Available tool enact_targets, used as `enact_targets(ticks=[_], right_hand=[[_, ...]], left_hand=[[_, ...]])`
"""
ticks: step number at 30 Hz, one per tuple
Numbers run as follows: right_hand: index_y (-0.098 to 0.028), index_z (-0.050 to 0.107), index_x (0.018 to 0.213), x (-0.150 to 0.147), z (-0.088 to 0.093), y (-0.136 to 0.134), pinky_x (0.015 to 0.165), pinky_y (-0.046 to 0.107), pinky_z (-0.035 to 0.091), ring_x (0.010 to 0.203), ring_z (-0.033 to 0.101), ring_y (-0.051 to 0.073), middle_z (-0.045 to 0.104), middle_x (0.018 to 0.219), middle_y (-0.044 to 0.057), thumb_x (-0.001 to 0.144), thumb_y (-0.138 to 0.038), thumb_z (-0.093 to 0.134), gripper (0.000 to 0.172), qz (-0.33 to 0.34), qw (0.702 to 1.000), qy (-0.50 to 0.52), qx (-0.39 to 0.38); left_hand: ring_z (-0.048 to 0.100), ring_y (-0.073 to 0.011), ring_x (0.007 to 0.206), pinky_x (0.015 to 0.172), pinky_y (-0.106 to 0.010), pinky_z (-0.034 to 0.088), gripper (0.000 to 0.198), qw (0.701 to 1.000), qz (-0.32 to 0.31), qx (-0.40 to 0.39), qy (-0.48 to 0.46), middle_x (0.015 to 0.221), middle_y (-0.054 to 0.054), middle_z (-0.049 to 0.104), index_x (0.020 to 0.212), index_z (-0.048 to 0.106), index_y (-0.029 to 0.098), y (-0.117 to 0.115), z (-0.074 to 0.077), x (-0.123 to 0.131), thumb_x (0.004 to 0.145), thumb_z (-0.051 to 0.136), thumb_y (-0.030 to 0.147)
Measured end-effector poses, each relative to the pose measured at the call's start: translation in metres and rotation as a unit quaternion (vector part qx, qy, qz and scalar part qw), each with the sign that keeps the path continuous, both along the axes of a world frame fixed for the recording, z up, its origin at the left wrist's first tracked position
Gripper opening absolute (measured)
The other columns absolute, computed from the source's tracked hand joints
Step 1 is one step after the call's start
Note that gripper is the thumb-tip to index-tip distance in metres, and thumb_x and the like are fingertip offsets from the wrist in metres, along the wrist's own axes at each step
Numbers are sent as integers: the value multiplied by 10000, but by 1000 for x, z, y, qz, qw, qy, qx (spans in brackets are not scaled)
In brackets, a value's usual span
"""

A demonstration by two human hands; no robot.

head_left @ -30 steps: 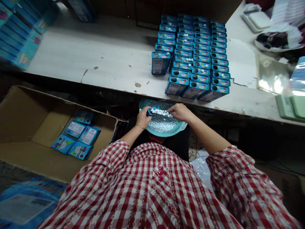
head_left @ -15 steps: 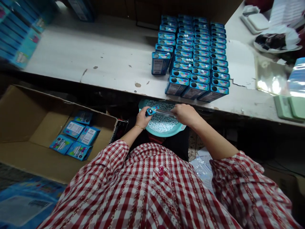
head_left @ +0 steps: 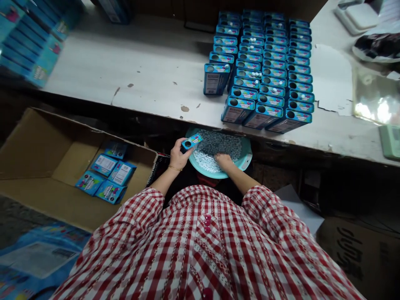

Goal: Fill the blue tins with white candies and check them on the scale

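Note:
My left hand [head_left: 178, 156] is wrapped around a small blue candy box [head_left: 191, 142], tilted, its printed top with a dark round hole facing up. The box is over the left rim of a turquoise basin [head_left: 247, 160], below the table edge. Small white candies [head_left: 204, 161] fill much of the basin. My right hand [head_left: 224, 161] is down among the candies with its fingers curled and partly buried. Whatever it grips is hidden there.
Rows of upright blue candy boxes [head_left: 271, 89] stand on the white table [head_left: 150, 75], some with loose candies on top. An open cardboard box [head_left: 62, 162] at left holds several blue packs [head_left: 108, 191]. A green plastic piece [head_left: 390, 141] lies at far right.
My right hand has gone from beside the box, where it held a clear tube-like tool at the hole, down into the candies. My left hand has shifted slightly left with the box.

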State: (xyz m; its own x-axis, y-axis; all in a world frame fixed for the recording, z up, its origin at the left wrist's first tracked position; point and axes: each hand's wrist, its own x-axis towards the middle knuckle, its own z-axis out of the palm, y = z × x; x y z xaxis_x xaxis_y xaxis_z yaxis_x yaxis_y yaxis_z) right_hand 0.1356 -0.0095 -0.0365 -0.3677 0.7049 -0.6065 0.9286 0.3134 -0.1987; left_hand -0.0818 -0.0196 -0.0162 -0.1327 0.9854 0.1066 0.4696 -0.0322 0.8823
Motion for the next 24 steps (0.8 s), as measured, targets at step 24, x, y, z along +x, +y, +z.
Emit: enact_targets(ticks=[24], right_hand=[[-196,707,1004,-3,153,28,818,305,455,977,623,251,685,1023,114,800,-159,472,313,-8,997,-17,78]], left_hand=[[605,-229,939,860,-358,466,376,995,-76,-5,63,1003,-50,647,1025,575,209,9,-9,35,655,605,150]])
